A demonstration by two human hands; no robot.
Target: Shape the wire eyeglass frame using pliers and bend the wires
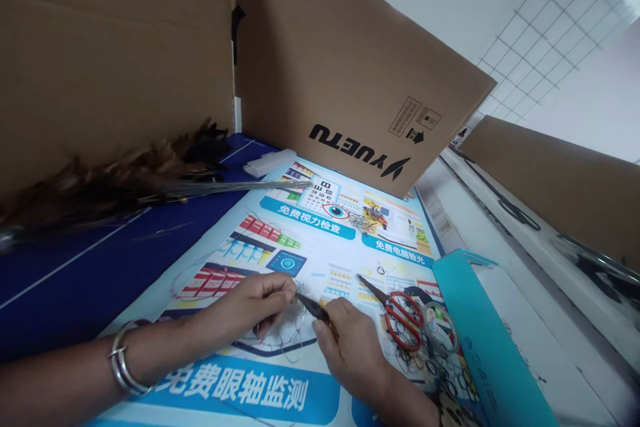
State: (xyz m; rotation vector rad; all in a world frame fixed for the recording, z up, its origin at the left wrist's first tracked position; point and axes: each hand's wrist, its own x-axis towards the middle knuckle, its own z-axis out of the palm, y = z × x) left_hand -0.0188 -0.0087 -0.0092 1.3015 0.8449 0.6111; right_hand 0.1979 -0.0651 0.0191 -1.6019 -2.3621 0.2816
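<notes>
My right hand (350, 340) is wrapped round a pair of pliers (314, 307) with dark, narrow jaws and a partly hidden yellowish handle. The jaws point left and reach the fingertips of my left hand (267, 300), which are pinched together. From that pinch a thin wire (301, 327) seems to curve down over the printed sheet; its held end is hidden by my fingers. Just right of my right hand lie scissors (404, 320) with red handles, their blades pointing up and left.
Beside the scissors are a clear roll (441, 328) and a pile of small dark rings (453, 370). A teal folder (493, 340) borders the right side. Brown feathers with long wire stems (240, 185) lie at left. Cardboard panels (350, 67) stand behind the printed sheet (305, 260).
</notes>
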